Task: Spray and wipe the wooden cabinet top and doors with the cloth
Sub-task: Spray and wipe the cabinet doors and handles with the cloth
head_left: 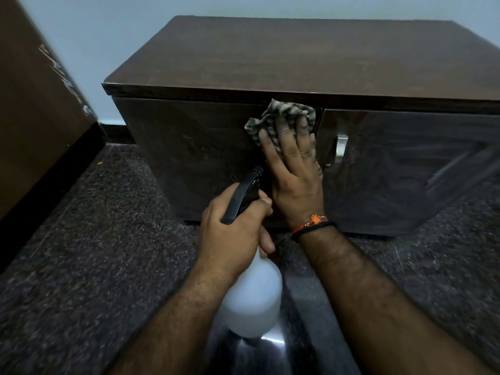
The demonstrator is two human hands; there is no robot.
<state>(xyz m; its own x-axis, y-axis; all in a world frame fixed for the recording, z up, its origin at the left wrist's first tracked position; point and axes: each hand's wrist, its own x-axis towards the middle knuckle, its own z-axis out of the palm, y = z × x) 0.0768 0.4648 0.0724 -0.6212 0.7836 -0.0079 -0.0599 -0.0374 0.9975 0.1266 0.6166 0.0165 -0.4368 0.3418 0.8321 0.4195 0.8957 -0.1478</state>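
A low dark wooden cabinet point(297, 58) stands on the floor against the pale wall, with two glossy doors. My right hand point(295, 171) lies flat with straight fingers on a grey striped cloth point(273, 115), pressing it against the left door point(194, 147) near its top right corner, just under the cabinet top's edge. My left hand point(232, 228) grips the neck of a white spray bottle point(251, 299) with a black trigger head point(243, 193), held upright in front of the left door, nozzle towards it.
The right door point(411, 169) carries a metal handle point(339, 150) beside my right hand. A brown wooden panel point(35, 109) stands at the left. Dark speckled stone floor point(94, 253) lies all round the cabinet.
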